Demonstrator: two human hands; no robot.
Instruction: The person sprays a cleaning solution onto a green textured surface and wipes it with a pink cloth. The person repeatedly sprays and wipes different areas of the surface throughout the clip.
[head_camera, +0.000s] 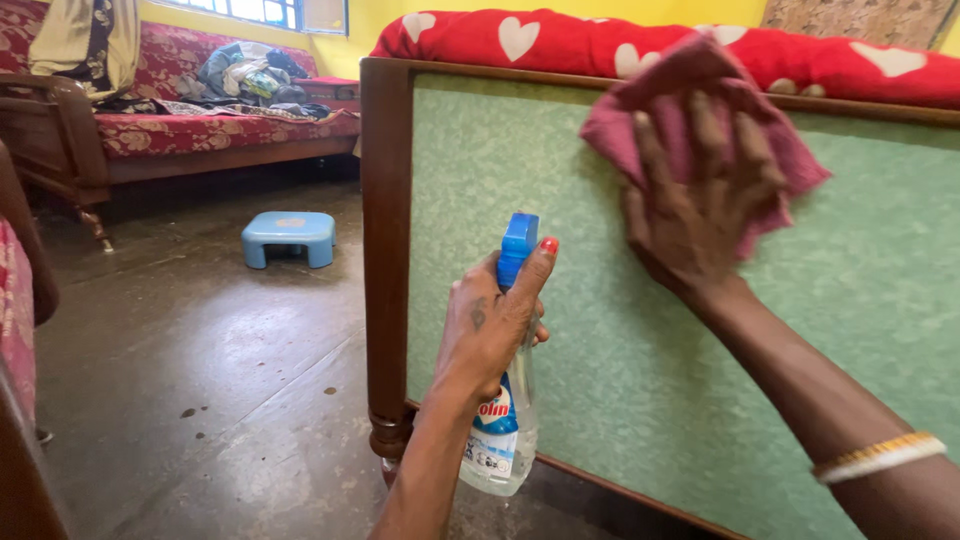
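The green bed panel (640, 330) stands upright at right in its dark wooden frame (385, 250), the right hand (700, 215) pressing a pink cloth (690, 100) flat against it near the top rail, fingers spread. The left hand (495, 320) is closed around a clear spray bottle (505, 410) just beside the near post. The bottle could knock that post if swung, though bare floor (200, 380) opens leftward toward the far blue stool (290, 237).

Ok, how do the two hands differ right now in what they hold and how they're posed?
The left hand grips a clear spray bottle with a blue nozzle, held upright and low; the right hand presses a pink cloth flat, higher up. The left hand is curled around the bottle's neck, clear of the green bed panel; the right hand is spread open against it. Both are in front of that panel.
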